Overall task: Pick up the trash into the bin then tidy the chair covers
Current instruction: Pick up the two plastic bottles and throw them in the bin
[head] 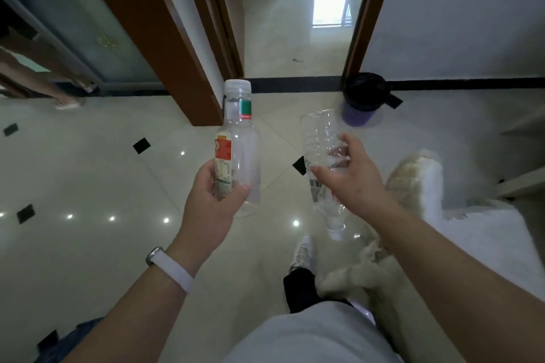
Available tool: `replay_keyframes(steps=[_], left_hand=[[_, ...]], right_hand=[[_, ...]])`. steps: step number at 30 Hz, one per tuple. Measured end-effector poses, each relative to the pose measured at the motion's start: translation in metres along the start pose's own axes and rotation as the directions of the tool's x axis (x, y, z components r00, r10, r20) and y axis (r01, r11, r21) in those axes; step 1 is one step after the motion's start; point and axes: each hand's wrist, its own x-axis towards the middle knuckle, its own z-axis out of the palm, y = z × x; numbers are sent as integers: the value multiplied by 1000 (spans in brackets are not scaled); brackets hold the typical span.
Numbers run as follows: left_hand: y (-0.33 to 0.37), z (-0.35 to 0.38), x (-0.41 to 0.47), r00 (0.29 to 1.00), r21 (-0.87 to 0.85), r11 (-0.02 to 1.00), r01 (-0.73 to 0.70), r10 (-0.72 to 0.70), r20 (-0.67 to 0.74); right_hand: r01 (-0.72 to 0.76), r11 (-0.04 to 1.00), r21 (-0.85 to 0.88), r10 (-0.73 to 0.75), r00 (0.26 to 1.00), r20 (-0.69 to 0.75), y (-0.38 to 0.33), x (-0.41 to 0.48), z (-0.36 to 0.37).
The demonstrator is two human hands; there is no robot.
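My left hand (216, 200) grips an empty clear bottle (239, 138) with a white cap and a red and green label, held upright. My right hand (351, 177) holds a second clear ribbed bottle (320, 138), upside down with its neck pointing at the floor. A purple mesh bin (361, 113) lined with a black bag stands on the floor ahead, beside the right door post. A cream fluffy chair cover (418, 183) lies on a seat at the right, under my right arm.
An open doorway with brown wooden frames (188, 74) leads to a bright room ahead. Glossy tiled floor (88, 171) spreads to the left. A person's legs (44, 82) stand at the far left by a glass door. My own foot (302, 250) is below.
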Motion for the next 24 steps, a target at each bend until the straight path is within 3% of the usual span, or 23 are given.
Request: replay_keyframes(steps=[8, 17, 24], left_hand=[[51, 34, 147, 996, 61, 998, -4, -1, 84], [66, 58, 283, 972, 12, 1000, -7, 4, 233], [65, 73, 425, 919, -35, 997, 68, -49, 392]], right_hand=[[-29, 998, 53, 30, 999, -21, -38, 139, -9], [-166, 986, 36, 169, 972, -163, -53, 233, -32], [-246, 969, 16, 236, 906, -352, -94, 321, -18]])
